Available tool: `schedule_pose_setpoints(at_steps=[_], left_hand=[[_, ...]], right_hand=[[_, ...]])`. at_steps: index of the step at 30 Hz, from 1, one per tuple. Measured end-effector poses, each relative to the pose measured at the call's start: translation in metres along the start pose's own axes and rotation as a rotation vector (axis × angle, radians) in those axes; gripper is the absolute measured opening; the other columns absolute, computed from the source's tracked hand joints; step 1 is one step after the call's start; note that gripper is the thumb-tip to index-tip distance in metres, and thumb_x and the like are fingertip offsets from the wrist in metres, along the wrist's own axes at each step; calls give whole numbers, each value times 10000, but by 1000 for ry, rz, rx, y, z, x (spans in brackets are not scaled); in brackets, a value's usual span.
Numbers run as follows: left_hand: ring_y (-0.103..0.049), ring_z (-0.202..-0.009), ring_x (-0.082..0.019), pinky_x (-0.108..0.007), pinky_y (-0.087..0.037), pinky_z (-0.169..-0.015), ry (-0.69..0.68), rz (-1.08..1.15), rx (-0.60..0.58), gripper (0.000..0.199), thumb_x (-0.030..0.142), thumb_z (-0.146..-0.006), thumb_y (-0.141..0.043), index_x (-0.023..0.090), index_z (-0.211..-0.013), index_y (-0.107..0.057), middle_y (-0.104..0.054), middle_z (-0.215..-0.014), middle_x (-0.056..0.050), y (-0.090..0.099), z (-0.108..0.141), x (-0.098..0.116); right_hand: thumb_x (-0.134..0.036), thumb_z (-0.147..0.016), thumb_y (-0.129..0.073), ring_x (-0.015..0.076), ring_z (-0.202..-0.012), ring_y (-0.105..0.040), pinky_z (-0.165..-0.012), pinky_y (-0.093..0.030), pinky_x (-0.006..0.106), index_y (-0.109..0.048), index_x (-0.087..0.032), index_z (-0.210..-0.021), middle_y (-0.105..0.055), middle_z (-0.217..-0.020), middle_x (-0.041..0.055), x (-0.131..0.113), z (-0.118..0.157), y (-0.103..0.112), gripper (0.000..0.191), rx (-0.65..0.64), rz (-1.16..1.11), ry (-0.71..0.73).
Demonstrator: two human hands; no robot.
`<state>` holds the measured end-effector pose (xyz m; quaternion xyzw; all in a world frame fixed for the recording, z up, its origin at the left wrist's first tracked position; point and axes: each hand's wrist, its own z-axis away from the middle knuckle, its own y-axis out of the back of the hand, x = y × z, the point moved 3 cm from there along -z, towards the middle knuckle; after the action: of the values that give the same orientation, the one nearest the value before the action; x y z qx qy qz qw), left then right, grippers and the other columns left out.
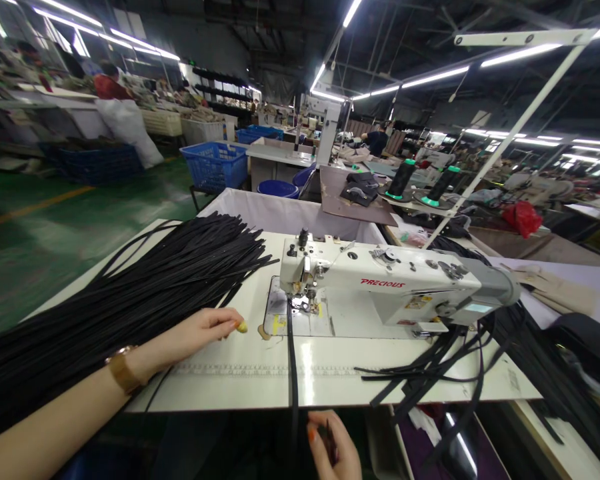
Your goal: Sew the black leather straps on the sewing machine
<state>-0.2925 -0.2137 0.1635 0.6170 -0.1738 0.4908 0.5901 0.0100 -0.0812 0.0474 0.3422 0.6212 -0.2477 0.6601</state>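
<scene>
My left hand (214,327) hovers over the white table, left of the needle plate. Its fingers and thumb are drawn together, with a yellow covering at one fingertip; whether anything is pinched there cannot be made out. A narrow black strip (292,360) runs from under the presser foot of the sewing machine (380,273) toward me and over the front edge. Below that edge, just right of the strip, my right hand (334,445) is curled around a small dark object, mostly hidden by the fingers. A large bundle of black strips (180,267) lies beyond my left forearm.
A printed ruler (260,369) runs along the table front. More black strips (445,360) hang over the edge at right. Behind the machine are a white cloth-lined bin (285,212), black thread cones (401,179) and a blue basket (215,165). A thread stand pole (510,140) rises at right.
</scene>
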Motion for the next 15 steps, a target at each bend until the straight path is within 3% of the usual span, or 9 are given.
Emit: schedule_pose_setpoints(at_steps=[2, 5, 7, 11, 13, 15], left_hand=[[-549, -830, -195, -269, -460, -770, -11, 50, -103, 409, 528, -938, -421, 212, -979, -679, -638, -949, -30, -15, 5, 13], [-535, -817, -184, -260, -446, -769, -60, 111, -217, 391, 520, -944, -441, 205, -936, -672, -608, -889, -20, -36, 10, 34], [-530, -818, -179, -256, -442, -768, -98, 158, -259, 368, 509, -945, -457, 203, -923, -661, -594, -867, -13, -47, 13, 45], [-532, -797, -171, -248, -440, -748, -112, 164, -263, 362, 495, -955, -453, 198, -888, -649, -585, -821, -4, -55, 18, 53], [-553, -807, -175, -248, -449, -757, -102, 121, -239, 361, 487, -958, -449, 199, -877, -650, -605, -825, -5, -52, 18, 50], [-585, -881, -189, -260, -460, -821, -110, 32, -185, 331, 451, -964, -443, 207, -919, -663, -647, -909, -15, -48, 15, 41]], right_hand=[[-377, -906, -589, 204, -806, -636, -706, -495, 268, -716, -228, -1011, -685, -916, 69, -31, -15, 3, 222, -89, 100, 151], [-250, -932, -547, 158, -746, -595, -668, -471, 245, -596, -264, -1271, -662, -935, 36, -76, -38, -7, 342, -244, 147, 265], [-198, -904, -582, 162, -798, -592, -711, -461, 255, -570, -269, -1308, -652, -937, 27, -101, -50, -24, 411, -345, 193, 330], [-203, -896, -618, 147, -738, -573, -668, -419, 249, -725, -226, -943, -621, -793, 4, -127, -59, -49, 119, -408, 228, 376], [-227, -901, -615, 139, -690, -549, -631, -393, 248, -706, -201, -815, -599, -733, -2, -124, -59, -43, 128, -363, 203, 354], [-279, -910, -602, 140, -669, -532, -614, -378, 255, -674, -190, -756, -580, -699, -3, -107, -55, -21, 191, -311, 201, 302]])
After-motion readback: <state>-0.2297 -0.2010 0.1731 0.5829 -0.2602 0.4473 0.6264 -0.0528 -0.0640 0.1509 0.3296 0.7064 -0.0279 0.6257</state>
